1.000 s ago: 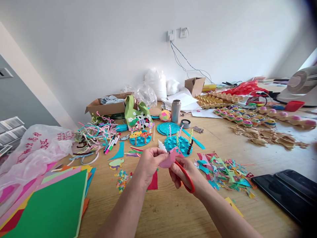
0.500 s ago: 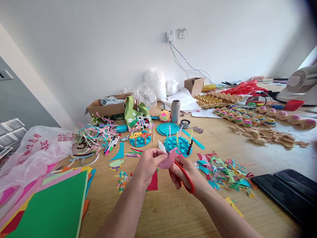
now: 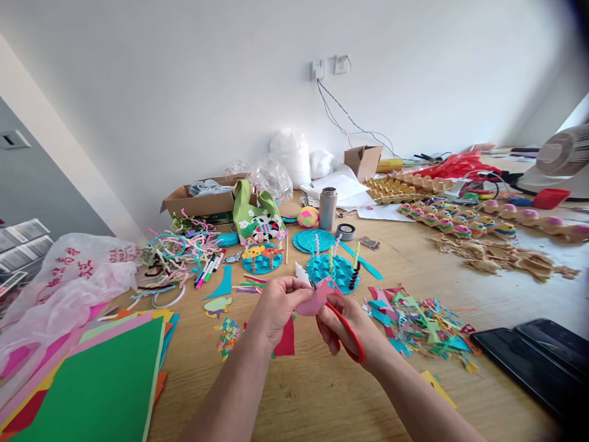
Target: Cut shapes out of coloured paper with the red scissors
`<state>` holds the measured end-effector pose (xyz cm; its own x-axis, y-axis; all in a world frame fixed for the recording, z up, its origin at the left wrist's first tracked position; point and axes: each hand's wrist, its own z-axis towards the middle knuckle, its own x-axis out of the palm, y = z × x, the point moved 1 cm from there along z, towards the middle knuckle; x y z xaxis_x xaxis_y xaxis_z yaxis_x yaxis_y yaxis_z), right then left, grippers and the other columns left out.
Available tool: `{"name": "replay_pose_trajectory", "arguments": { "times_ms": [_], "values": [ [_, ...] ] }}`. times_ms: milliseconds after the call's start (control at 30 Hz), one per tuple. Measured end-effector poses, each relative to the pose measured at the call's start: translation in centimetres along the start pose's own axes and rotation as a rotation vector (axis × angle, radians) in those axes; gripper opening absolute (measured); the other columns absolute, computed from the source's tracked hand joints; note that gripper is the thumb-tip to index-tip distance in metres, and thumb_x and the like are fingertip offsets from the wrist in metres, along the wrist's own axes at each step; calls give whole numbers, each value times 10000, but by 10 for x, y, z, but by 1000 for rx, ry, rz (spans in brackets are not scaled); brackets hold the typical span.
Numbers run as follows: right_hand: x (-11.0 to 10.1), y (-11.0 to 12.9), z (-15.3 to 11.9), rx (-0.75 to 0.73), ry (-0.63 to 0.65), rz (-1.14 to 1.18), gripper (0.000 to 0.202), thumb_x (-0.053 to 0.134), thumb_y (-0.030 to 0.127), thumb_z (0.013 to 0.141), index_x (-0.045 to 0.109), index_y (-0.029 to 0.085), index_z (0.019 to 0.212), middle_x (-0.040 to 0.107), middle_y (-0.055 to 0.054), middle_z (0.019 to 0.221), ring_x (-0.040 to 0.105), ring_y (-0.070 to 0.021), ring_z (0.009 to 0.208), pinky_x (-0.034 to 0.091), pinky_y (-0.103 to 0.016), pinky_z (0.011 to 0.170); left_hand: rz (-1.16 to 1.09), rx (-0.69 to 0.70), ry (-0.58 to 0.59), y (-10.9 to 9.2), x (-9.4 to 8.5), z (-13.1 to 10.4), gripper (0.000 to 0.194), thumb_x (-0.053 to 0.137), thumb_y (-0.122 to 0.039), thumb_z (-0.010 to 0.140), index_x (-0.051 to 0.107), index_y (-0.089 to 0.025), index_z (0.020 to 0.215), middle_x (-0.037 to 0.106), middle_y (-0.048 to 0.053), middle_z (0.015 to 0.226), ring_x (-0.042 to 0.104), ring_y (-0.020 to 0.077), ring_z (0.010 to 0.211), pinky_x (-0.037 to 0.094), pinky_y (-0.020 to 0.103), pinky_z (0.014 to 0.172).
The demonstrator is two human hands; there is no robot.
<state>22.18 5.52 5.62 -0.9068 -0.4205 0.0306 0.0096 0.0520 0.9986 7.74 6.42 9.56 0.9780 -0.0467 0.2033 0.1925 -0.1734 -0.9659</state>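
My left hand (image 3: 281, 307) pinches a piece of pink paper (image 3: 311, 303) with a curved edge. Orange-handled scissors (image 3: 348, 334) are gripped in my right hand (image 3: 343, 325), their blades at the paper and mostly hidden by it. Just beyond the hands stands a blue egg-carton base (image 3: 335, 270) with upright pipe cleaners. A white pointed tip (image 3: 301, 274), perhaps of a glue bottle, shows behind my left fingers. Red paper (image 3: 285, 339) lies under the left wrist. Farther back, a smaller blue base (image 3: 261, 263) carries paper fish.
Paper scraps (image 3: 423, 322) are heaped on the right, near two black phones (image 3: 519, 362). Coloured sheets (image 3: 92, 380) are stacked at the left, with pipe cleaners (image 3: 177, 255) behind. A steel flask (image 3: 327, 209) and tape roll (image 3: 345, 231) stand farther back.
The view has shifted slightly, so the scene sits a little to the right. Both hands keep nearly the same hold on the pink paper and scissors.
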Motion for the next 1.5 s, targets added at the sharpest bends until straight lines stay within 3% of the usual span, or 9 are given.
{"name": "replay_pose_trajectory", "arguments": {
  "times_ms": [467,1067,1500],
  "values": [
    [0,0,0,-17,-21,-3,576,639,730,660,472,179,670,534,44,460,474,-74,322,290,-174,339,-78,-109,79,1,-2,-2,290,802,-302,531,624,-129,680,572,-3,627,466,86,560,318,234,536],
    [2,2,-1,2,-1,0,428,696,551,691,502,170,664,526,50,456,470,-70,311,287,-157,329,-76,-69,80,4,-2,1,299,804,-339,550,640,-122,674,585,11,617,489,92,560,345,240,557],
    [6,8,-1,12,-17,16,421,696,542,651,470,188,655,514,57,440,451,-72,304,299,-172,326,-80,-45,61,2,-2,1,260,787,-317,559,647,-129,672,608,16,623,506,96,559,372,241,563]
  ]
}}
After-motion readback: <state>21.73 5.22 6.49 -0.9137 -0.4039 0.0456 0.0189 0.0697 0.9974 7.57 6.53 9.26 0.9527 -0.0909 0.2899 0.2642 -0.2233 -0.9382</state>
